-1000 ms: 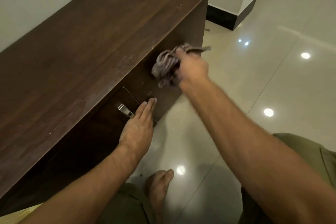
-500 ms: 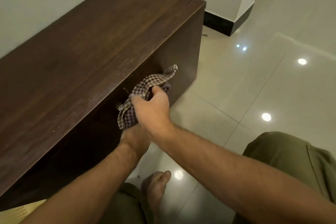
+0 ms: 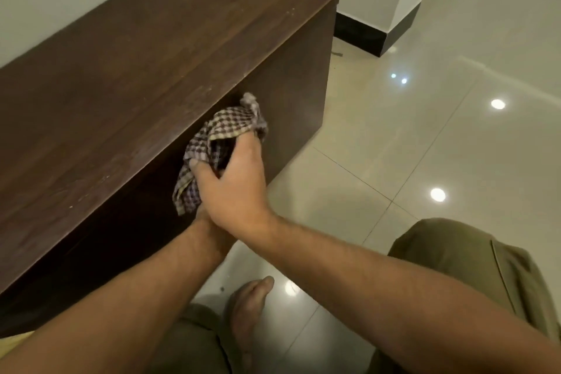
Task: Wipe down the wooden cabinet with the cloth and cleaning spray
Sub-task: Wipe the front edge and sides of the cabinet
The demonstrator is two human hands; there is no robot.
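Against the cabinet (image 3: 158, 76) front, just under its top edge: right hand (image 3: 235, 188) clamped on checked cloth (image 3: 218, 146); left hand (image 3: 209, 231) (mostly hidden beneath) grip unreadable.

The long dark-brown wooden cabinet (image 3: 145, 76) stands on the glossy pale tiled floor (image 3: 409, 136), its back against the wall. The right hand (image 3: 233, 182) presses the crumpled brown-and-white checked cloth (image 3: 218, 146) against the cabinet's front face, just under the top's front edge — the left hand (image 3: 209, 231) lies beneath the right wrist, mostly hidden. A bare foot (image 3: 249, 307) rests on the floor before the cabinet.
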